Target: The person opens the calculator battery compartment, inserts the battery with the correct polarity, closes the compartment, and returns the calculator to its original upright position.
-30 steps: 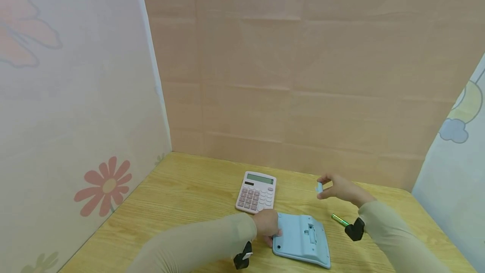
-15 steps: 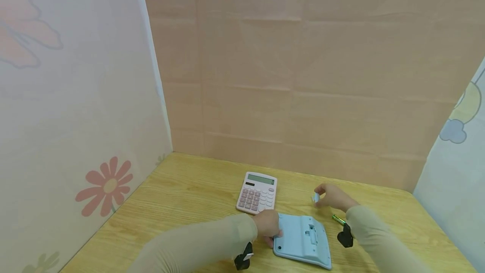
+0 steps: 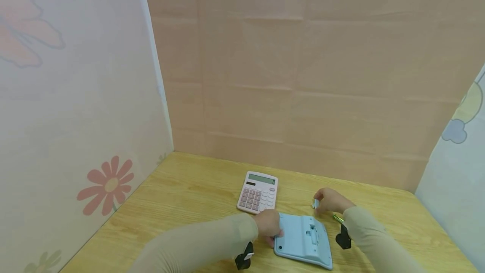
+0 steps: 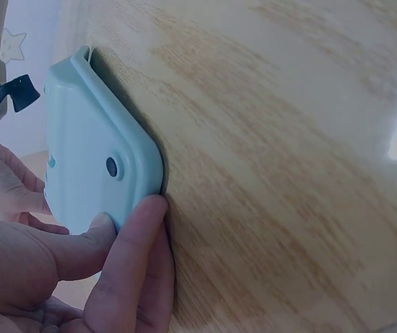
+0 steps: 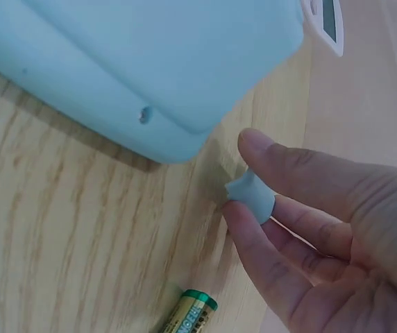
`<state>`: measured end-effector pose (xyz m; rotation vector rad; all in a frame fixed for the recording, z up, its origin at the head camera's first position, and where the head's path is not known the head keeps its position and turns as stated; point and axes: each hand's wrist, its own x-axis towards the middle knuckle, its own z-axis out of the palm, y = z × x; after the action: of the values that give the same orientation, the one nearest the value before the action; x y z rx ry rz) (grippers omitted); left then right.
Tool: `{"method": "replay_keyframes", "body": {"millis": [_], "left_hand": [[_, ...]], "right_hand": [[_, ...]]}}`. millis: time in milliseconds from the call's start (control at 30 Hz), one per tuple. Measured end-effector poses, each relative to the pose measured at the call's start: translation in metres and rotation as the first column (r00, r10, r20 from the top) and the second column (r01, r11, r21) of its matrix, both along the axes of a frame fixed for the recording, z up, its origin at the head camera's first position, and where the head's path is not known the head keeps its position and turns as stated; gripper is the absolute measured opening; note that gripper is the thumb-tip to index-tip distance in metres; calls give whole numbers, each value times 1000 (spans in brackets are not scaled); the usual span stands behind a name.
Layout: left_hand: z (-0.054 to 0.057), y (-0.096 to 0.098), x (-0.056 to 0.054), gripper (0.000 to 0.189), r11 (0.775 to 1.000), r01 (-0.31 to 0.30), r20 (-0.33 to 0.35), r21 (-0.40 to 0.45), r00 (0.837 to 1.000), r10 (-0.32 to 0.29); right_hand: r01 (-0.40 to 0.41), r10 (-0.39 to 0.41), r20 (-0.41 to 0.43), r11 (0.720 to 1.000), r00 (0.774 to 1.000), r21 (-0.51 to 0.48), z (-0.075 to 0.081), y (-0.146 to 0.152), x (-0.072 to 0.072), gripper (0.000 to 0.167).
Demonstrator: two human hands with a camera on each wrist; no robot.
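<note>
A light blue calculator [image 3: 292, 235] lies face down on the table, its battery slot [image 3: 313, 236] uncovered. My left hand [image 3: 268, 223] grips the calculator's left edge, thumb on the back and fingers at the side, as the left wrist view shows. Between thumb and fingertips of my right hand [image 3: 331, 201] is a small light blue battery cover [image 5: 255, 198], held just off the calculator's far right corner. A green and gold battery [image 5: 190, 313] lies on the table below that hand, partly cut off in the right wrist view.
Behind the blue calculator lies a pink calculator [image 3: 257, 192], face up, close to my left hand. The wooden table [image 3: 197, 180] meets a tan backdrop [image 3: 242, 96] at the back and a patterned panel [image 3: 113, 117] on the left.
My right hand has come down and left toward the blue calculator with the battery cover. The left hand keeps its grip in the same place.
</note>
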<state>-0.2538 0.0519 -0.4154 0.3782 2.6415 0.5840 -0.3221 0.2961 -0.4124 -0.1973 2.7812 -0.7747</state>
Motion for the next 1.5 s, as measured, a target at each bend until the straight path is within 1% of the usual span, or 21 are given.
{"method": "replay_keyframes", "body": {"millis": [100,233,467,700,867,1000,1200,1500], "left_hand": [[0,0,0,26,1000,6,-6,-14,1000,-6],[1,0,-1,25,1000,1,4,-11,1000,0],[-2,0,-3,25,995,58,-49,-80,997,-62],[-5,2,-3,25,996,38,-44,-82,998,-42],[-7,3,-5,24,997,22,-12,-76,1000,-23],[-8,4,-5,24,999,4,8,-53,1000,-3],[-3,2,-2,27,999,0,-9,-37,1000,0],[-2,2,-2,28,999,1,-12,-34,1000,-1]], "right_hand": [[2,-2,7,1000,1000,7,0,-1,0,50],[5,-5,1,1000,1000,19,2,-3,0,48],[8,-7,-22,998,1000,59,-2,-2,-2,50],[2,0,-26,997,1000,71,-6,0,-4,52],[3,-2,-10,998,1000,60,-7,0,-2,53],[6,-5,-5,998,1000,54,-4,-2,-1,52],[6,-6,0,998,1000,61,-2,-4,0,51],[3,-3,5,998,1000,59,-2,-4,-1,52]]}}
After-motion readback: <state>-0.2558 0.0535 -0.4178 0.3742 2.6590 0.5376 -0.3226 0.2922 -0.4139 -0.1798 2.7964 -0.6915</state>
